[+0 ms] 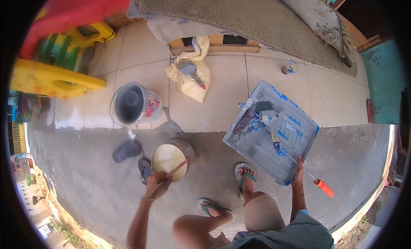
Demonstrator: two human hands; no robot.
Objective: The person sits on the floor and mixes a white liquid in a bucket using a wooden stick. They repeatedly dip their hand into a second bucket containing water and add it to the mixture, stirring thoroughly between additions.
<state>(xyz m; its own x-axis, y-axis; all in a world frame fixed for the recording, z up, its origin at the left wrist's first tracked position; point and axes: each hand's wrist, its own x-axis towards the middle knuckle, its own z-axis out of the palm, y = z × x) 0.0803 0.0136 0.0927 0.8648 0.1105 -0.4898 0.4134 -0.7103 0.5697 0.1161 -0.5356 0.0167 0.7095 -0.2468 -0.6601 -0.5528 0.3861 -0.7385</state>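
Note:
My left hand [157, 185] is closed round the near end of a flat red stick [178, 166], which reaches over the mouth of a bucket [190, 151] of cream-coloured paint [166, 158]. On the other side, my right hand [297, 177] grips the near right edge of a grey paint tray [295, 161] streaked with blue. The tray is tilted. Lying in it are a paintbrush [275, 142] and a paint roller whose orange handle [325, 189] sticks out past my right hand. How deep the stick goes into the paint I cannot tell.
A second bucket [150, 105], dark inside, lies tipped at the tile edge. Beyond it, a pale yellow bag [197, 86] carries a putty knife [190, 71]. A small jar [289, 68] stands behind the tray. Yellow plastic play equipment [55, 77] is at the left, a hanging rug [239, 22] at the back.

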